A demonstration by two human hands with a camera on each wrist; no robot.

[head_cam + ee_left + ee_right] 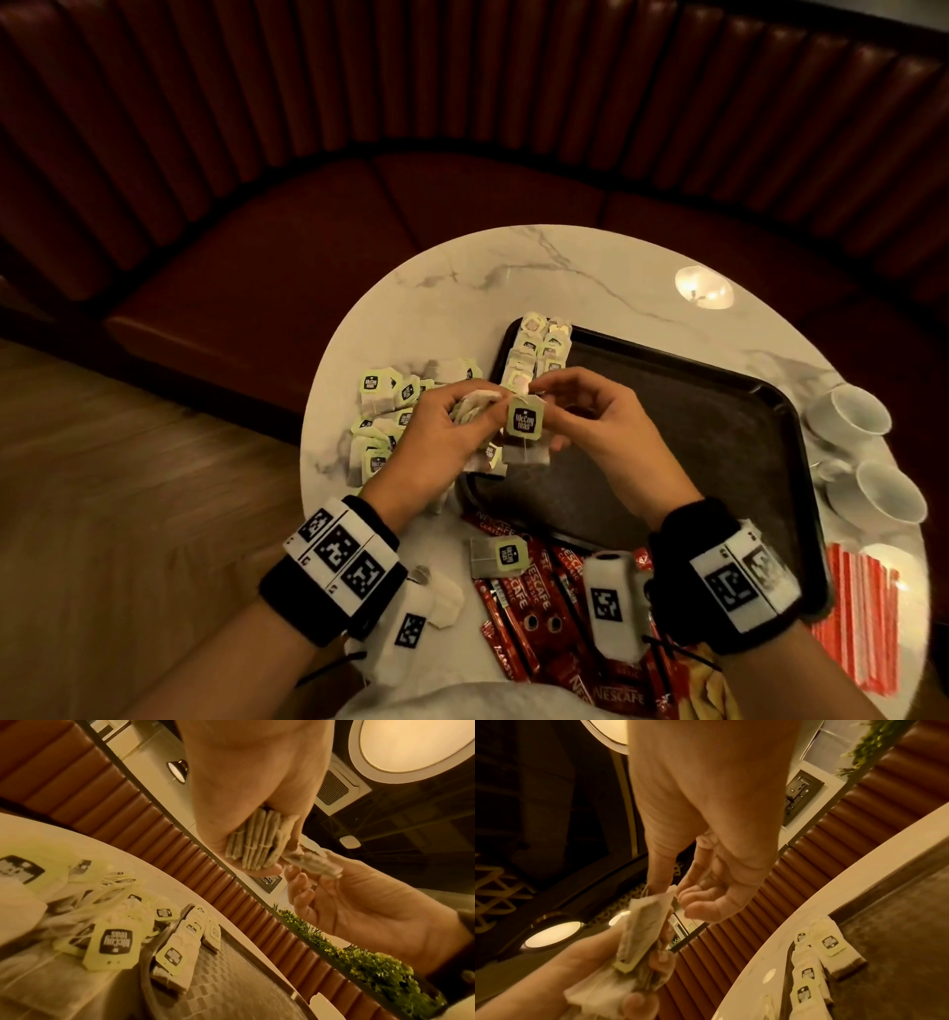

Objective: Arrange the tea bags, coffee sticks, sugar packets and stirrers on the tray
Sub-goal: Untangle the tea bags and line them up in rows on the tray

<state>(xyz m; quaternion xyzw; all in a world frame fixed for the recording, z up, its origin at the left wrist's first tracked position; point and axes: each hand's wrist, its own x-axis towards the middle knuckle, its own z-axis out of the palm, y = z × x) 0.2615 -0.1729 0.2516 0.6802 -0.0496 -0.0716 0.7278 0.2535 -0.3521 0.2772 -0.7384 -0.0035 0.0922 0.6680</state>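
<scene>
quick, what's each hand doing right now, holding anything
Left hand: grips a stack of tea bags.
Right hand: pinches a single tea bag by its top.

Dim warm light, blurred wide-angle edges

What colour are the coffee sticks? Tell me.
Red, with white lettering. The coffee sticks show best in the head view.

The right hand (716, 845) pinches a tea bag (644, 925) above the left hand's (559, 973) bundle, left of the tray (898, 933).
</scene>
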